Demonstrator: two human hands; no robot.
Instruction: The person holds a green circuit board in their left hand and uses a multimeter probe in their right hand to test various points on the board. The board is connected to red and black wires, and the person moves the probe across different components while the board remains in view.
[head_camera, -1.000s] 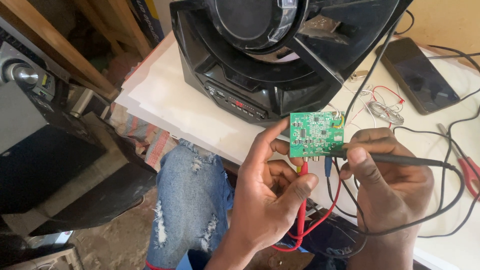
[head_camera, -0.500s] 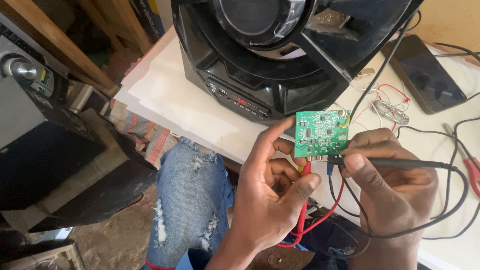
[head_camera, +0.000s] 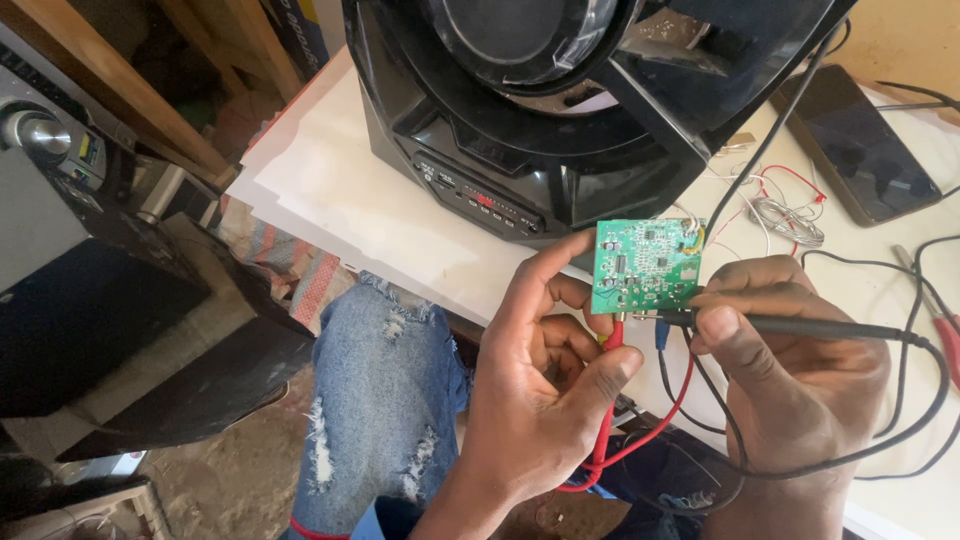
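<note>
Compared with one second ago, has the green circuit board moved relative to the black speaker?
No. The green circuit board sits just below the black speaker front as before; the whole view shifted together, so the camera moved.

At the centre right of the frame, the left hand (head_camera: 545, 400) is gripping a small green circuit board (head_camera: 645, 265) by its left edge and is pinching a red probe (head_camera: 611, 345) under the thumb. The right hand (head_camera: 800, 375) is pressing a black probe (head_camera: 790, 326) against the board's lower edge. Red and black leads are looping below both hands. A black speaker unit (head_camera: 560, 120) is standing on the white table (head_camera: 330, 190) at upper centre, and a dark phone (head_camera: 862, 150) is lying at upper right.
</note>
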